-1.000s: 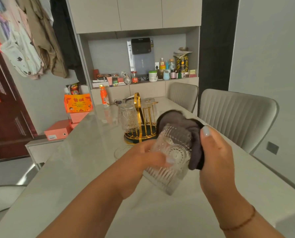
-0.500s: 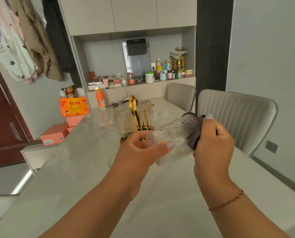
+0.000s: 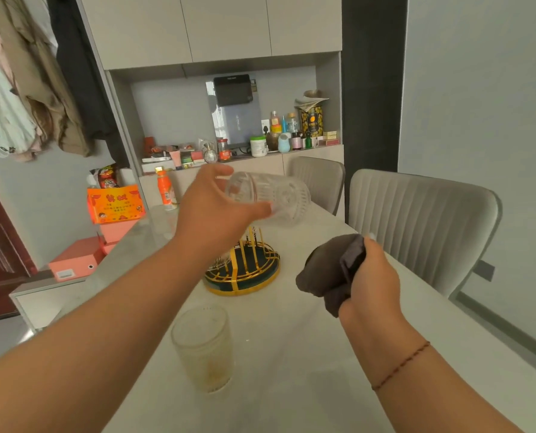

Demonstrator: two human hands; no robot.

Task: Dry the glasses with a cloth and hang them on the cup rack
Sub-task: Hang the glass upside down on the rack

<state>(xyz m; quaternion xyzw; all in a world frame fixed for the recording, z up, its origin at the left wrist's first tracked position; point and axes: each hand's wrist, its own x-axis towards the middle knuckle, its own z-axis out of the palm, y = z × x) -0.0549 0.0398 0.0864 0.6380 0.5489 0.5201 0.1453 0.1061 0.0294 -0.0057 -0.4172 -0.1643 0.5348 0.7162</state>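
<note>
- Head view, as I read it: left hand [image 3: 216, 210] holds a ribbed clear glass [image 3: 270, 195] on its side above the cup rack [image 3: 245, 270], thumb and fingers wrapped round its near end. Glass is motion-blurred; I cannot tell which end is the mouth.
- Right hand [image 3: 369, 273] is apart from the glass, lower and nearer the chairs, fingers curled tight on a bunched dark grey cloth [image 3: 329, 270]. Fingertips are mostly buried in the fabric; one pale nail shows at the top.
- Rack sits on the pale table [image 3: 291, 354], gold wires on a dark round base. My left forearm covers its left side, so I cannot make out what hangs there.
- Second glass [image 3: 202, 348] stands upright on the table near me, in front of the rack and apart from both hands; its surface looks cloudy, detail soft.
- Both elbows are cut off by the frame edge.
</note>
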